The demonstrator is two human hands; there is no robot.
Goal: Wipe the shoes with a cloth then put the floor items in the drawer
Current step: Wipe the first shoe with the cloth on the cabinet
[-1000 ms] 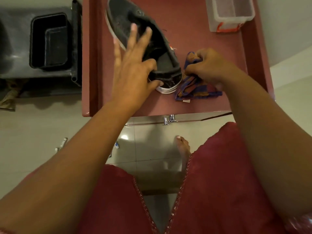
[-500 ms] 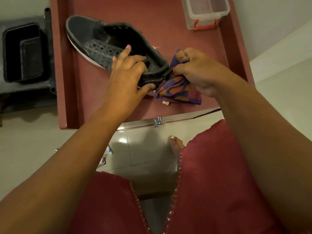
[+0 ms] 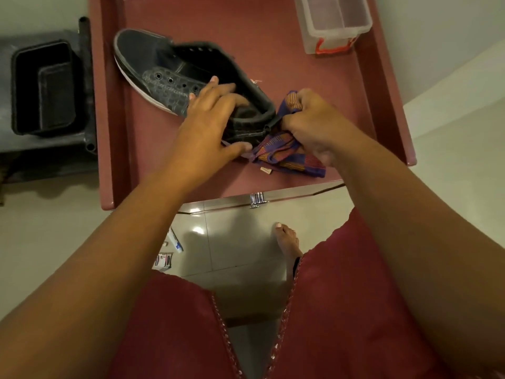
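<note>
On the red surface (image 3: 169, 170): one dark shoe (image 3: 175, 77), my left hand (image 3: 207, 124) gripping its heel; striped cloth (image 3: 284, 151) bunched in my right hand's (image 3: 317, 124) closed fingers beside it. Wiping barely begun, I judge; floor items (image 3: 166, 255) unstowed.

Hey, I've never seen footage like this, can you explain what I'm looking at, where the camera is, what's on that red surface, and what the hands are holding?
The camera sits on a person's head, looking down at their own bare arms. On the red tabletop lie a dark shoe and a clear plastic box. The left hand grips the shoe's heel end, fingers inside its opening. The right hand holds a bunched purple-and-orange cloth against the heel. Small items lie on the floor below.
</note>
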